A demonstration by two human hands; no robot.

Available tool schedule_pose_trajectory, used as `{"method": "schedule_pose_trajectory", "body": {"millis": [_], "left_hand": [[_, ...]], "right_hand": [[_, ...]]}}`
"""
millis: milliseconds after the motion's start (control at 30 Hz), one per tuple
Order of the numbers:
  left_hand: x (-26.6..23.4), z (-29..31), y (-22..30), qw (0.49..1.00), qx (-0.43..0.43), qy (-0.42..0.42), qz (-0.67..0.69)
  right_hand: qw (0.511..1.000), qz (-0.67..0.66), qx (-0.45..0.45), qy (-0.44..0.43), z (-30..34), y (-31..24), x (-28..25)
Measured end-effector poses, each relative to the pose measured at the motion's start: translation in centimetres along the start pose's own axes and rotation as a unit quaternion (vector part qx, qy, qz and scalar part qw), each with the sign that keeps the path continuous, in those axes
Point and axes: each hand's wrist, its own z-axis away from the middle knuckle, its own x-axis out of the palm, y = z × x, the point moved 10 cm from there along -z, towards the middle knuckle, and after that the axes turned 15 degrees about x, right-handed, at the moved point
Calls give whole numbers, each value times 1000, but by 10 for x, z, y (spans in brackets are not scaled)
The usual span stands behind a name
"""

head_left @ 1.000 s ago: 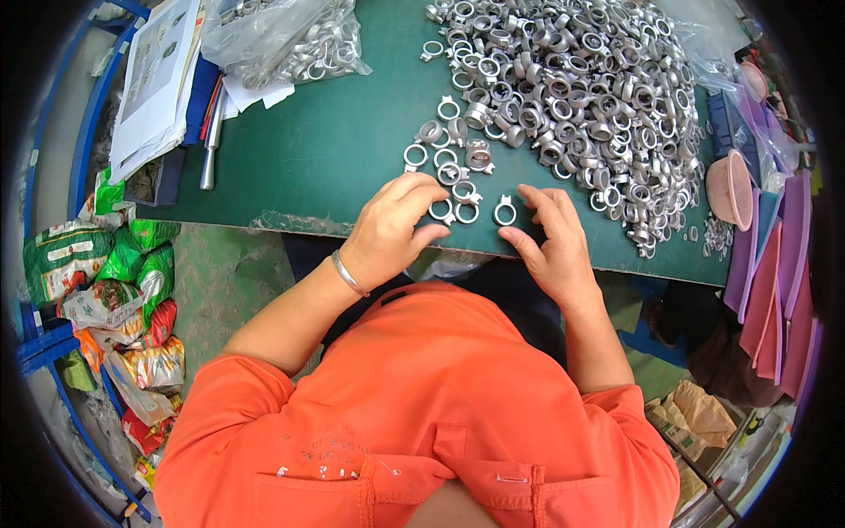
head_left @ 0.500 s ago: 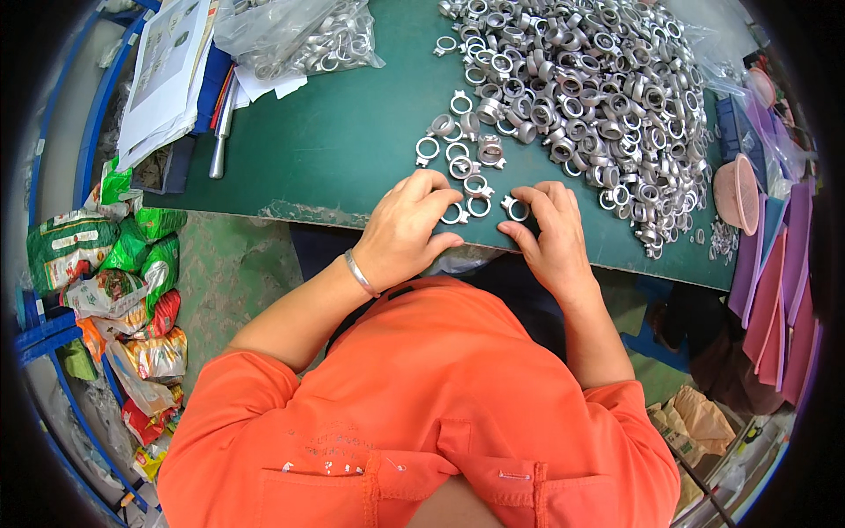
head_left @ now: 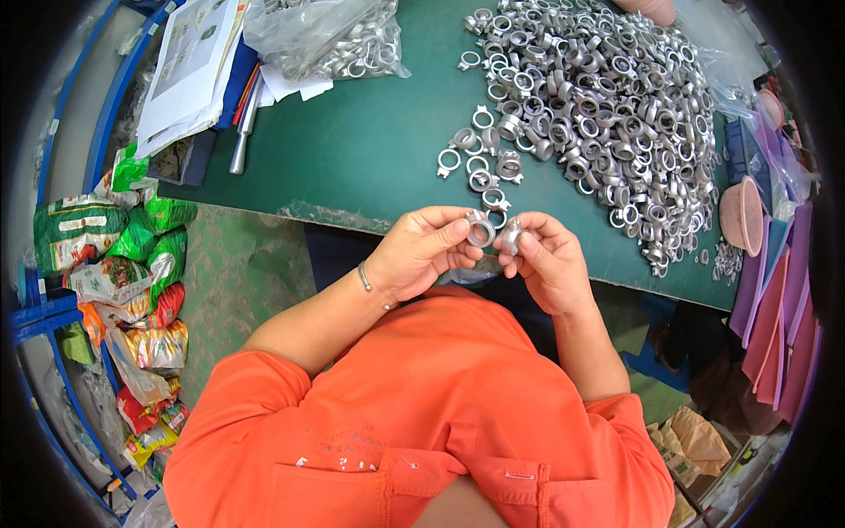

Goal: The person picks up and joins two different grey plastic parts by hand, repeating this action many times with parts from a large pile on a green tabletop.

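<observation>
Between thumb and fingers, my left hand (head_left: 422, 251) pinches a grey metal ring (head_left: 480, 232) with its round opening facing up. Beside it, my right hand (head_left: 550, 260) grips a second metal ring (head_left: 510, 236), turned nearly edge-on. The two rings are close together just over the table's front edge; whether they touch I cannot tell. Right beyond my fingers lies a small group of loose rings with little lugs (head_left: 481, 179). A big heap of the same rings (head_left: 598, 106) spreads over the right part of the green table (head_left: 352, 141).
A clear bag of rings (head_left: 352, 53) lies at the far left, near papers (head_left: 189, 66) and a metal-handled tool (head_left: 246, 128). At right are a pink basket (head_left: 741, 216) and hanging pink and purple sheets (head_left: 775, 299). Colourful bags (head_left: 132, 282) fill a blue rack at left.
Both hands have picked up a ring each from the table's front edge. They have come closer together and toward my body. The whole view has shifted slightly.
</observation>
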Motion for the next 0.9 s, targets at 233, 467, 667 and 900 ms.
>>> {"method": "schedule_pose_trajectory", "body": {"millis": [233,467,667,900], "left_hand": [[6,10,7,994,0,-18,-105],[29,28,49,718,207,-143,-649],[53,-10,67,632,360,-95,-680],[42,-23,62,611,346,-129,-700]], "right_hand": [[991,132,-24,18,6,-3,11],[766,589,-244,75,24,-18,66],[651,662,-283,241,2,-46,60],[664,664,-253,232,13,-67,27]]}}
